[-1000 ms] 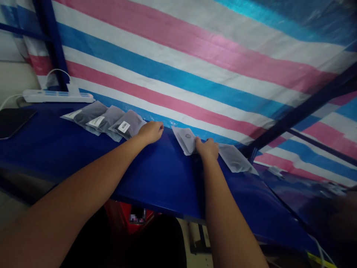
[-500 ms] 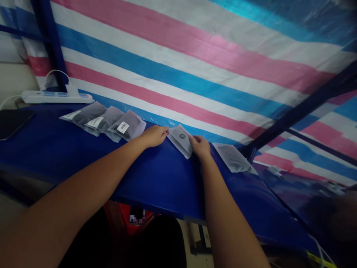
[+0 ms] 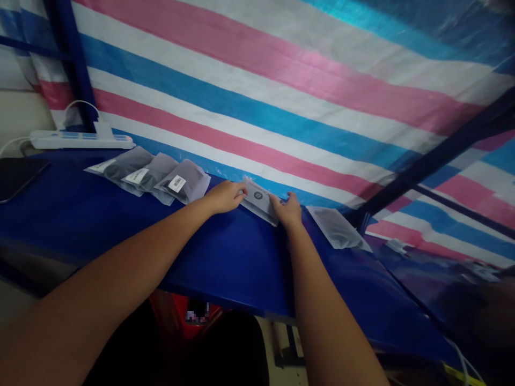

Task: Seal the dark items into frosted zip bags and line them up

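Note:
A frosted plastic packet with a round black logo (image 3: pixel 259 199) lies at the back of the blue table, between my hands. My left hand (image 3: pixel 228 197) pinches its left edge between thumb and fingers. At the packet's right side, my right hand (image 3: pixel 287 208) touches it with the thumb, its fingers spread apart. Left of my left hand lies a frosted bag with a white barcode label (image 3: pixel 177 184), overlapping another labelled bag (image 3: pixel 139 175). One more frosted bag (image 3: pixel 337 228) rests to the right of my right hand.
A white power strip (image 3: pixel 82 140) stands at the back left, above a dark flat device (image 3: pixel 20 174). Striped sheeting (image 3: pixel 249 107) rises behind the blue table (image 3: pixel 225 257). A dark frame bar (image 3: pixel 422 155) slants at the right.
The packet between my hands has turned slightly, its logo shifting left and more print showing. The fingers of my right hand have spread and lifted away from the thumb.

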A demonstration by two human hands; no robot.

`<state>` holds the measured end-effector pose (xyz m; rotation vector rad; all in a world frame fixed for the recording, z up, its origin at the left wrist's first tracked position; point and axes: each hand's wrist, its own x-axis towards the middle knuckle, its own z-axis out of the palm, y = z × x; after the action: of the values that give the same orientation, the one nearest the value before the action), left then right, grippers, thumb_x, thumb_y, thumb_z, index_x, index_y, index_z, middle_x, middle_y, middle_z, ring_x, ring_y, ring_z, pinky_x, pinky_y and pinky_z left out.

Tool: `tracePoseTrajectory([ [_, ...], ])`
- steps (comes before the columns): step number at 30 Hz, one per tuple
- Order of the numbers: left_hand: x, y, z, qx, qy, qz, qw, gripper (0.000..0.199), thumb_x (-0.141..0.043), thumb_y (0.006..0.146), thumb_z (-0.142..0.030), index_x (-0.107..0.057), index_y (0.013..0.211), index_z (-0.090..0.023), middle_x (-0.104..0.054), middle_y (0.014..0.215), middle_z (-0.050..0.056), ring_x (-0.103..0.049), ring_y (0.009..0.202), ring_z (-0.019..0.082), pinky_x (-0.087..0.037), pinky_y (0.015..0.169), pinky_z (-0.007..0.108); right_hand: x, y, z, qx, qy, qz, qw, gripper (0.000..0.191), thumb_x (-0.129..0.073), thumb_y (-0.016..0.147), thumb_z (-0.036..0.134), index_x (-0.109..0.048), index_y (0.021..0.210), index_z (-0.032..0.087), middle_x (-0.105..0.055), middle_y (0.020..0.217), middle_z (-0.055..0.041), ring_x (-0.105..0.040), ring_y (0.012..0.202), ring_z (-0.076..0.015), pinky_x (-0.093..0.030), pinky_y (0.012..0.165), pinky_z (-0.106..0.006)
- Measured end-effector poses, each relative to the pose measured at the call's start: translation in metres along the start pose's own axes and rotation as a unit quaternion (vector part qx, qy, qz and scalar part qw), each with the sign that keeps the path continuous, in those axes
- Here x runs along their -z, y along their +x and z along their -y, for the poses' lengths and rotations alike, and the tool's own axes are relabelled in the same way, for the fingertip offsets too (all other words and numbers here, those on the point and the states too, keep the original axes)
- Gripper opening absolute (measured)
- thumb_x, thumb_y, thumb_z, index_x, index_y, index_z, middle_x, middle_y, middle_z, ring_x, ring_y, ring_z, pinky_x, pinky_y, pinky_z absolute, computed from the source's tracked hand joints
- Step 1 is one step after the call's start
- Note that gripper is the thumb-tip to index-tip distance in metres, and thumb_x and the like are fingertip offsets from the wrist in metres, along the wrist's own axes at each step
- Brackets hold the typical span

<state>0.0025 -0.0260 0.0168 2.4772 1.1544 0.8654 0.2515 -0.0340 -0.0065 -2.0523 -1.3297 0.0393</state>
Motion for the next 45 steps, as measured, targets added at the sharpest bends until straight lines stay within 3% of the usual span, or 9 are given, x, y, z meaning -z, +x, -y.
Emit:
tracePoseTrajectory([
  [4,-0.001,-0.001,0.002,0.005,-0.024,0.005,1.0,0.029,-0.048,0.094,-0.025,-0.069,0.114,-0.023,-0.071,0.077,0.002,-0.067,0.076,0.018,-0.049,0.079,0.029,0.015,-0.005,0.008,-0.068,-0.116,0.038,0.99,0.082,-0.047,0.089,0.068,-0.048,0.139,0.002,-0.062,0.127,-0.0315,-0.061,0.12,-0.0408,-0.047,0.101,-0.049],
  [8,-0.001,-0.002,0.002,0.02,-0.053,0.021,0.998,0.033,-0.045,0.094,-0.022,-0.068,0.118,-0.023,-0.069,0.066,-0.001,-0.066,0.065,0.015,-0.048,0.071,0.027,0.017,-0.009,0.016,-0.09,-0.088,0.14,0.982,0.087,-0.046,0.086,0.075,-0.055,0.132,0.003,-0.069,0.11,-0.0295,-0.074,0.08,-0.0344,-0.058,0.075,-0.045],
  [12,0.0,-0.002,0.003,0.014,-0.049,0.019,0.998,0.033,-0.045,0.094,-0.025,-0.068,0.117,-0.023,-0.071,0.069,0.0,-0.067,0.068,0.016,-0.047,0.067,0.026,0.01,-0.009,0.017,-0.115,-0.005,0.157,0.981,0.09,-0.053,0.081,0.076,-0.056,0.131,0.002,-0.07,0.108,-0.0286,-0.07,0.058,-0.028,-0.058,0.052,-0.04],
  [19,-0.004,0.0,0.007,-0.009,-0.027,0.006,1.0,0.033,-0.042,0.097,-0.027,-0.068,0.117,-0.023,-0.076,0.09,0.003,-0.069,0.085,0.018,-0.05,0.078,0.027,-0.002,-0.008,0.01,-0.1,0.097,0.157,0.978,0.072,-0.066,0.076,0.07,-0.064,0.112,0.007,-0.072,0.087,-0.0179,-0.069,0.053,-0.0249,-0.059,0.047,-0.039],
  [23,-0.006,0.0,0.009,-0.016,-0.011,-0.001,1.0,0.032,-0.044,0.096,-0.027,-0.069,0.115,-0.023,-0.075,0.104,0.005,-0.068,0.093,0.019,-0.05,0.083,0.028,-0.006,-0.01,0.011,-0.085,0.129,0.165,0.974,0.067,-0.075,0.074,0.061,-0.061,0.113,0.007,-0.071,0.077,-0.0126,-0.069,0.05,-0.0243,-0.06,0.046,-0.038],
  [29,-0.006,0.0,0.013,0.017,0.022,-0.005,1.0,0.027,-0.05,0.092,-0.025,-0.069,0.112,-0.023,-0.074,0.105,0.006,-0.067,0.092,0.021,-0.05,0.082,0.031,-0.007,-0.011,0.011,-0.094,0.181,0.168,0.965,0.059,-0.081,0.073,0.048,-0.061,0.114,0.011,-0.07,0.08,-0.0106,-0.069,0.053,-0.0227,-0.061,0.046,-0.035],
  [34,-0.008,0.002,0.016,0.039,0.072,-0.036,0.996,0.027,-0.05,0.092,-0.024,-0.067,0.113,-0.022,-0.071,0.115,0.008,-0.063,0.107,0.024,-0.047,0.094,0.035,-0.009,-0.01,0.012,-0.122,0.229,0.152,0.954,0.047,-0.075,0.078,0.047,-0.062,0.107,0.012,-0.068,0.101,-0.0149,-0.07,0.06,-0.0194,-0.064,0.049,-0.034],
  [39,-0.01,0.004,0.027,0.12,0.148,-0.097,0.977,0.035,-0.049,0.093,-0.029,-0.061,0.124,-0.018,-0.061,0.132,0.014,-0.052,0.127,0.03,-0.04,0.108,0.044,-0.012,-0.008,0.013,-0.14,0.255,0.127,0.948,0.043,-0.067,0.084,0.048,-0.062,0.105,0.011,-0.064,0.108,-0.0156,-0.068,0.064,-0.0174,-0.065,0.051,-0.035],
  [45,-0.005,0.007,0.044,0.25,0.174,-0.051,0.951,0.04,-0.046,0.092,-0.029,-0.058,0.129,-0.016,-0.058,0.136,0.017,-0.051,0.13,0.031,-0.04,0.109,0.042,-0.012,-0.007,0.013,-0.147,0.257,0.13,0.946,0.032,-0.065,0.088,0.04,-0.061,0.105,0.013,-0.063,0.105,-0.013,-0.064,0.06,-0.0134,-0.065,0.051,-0.032],
])
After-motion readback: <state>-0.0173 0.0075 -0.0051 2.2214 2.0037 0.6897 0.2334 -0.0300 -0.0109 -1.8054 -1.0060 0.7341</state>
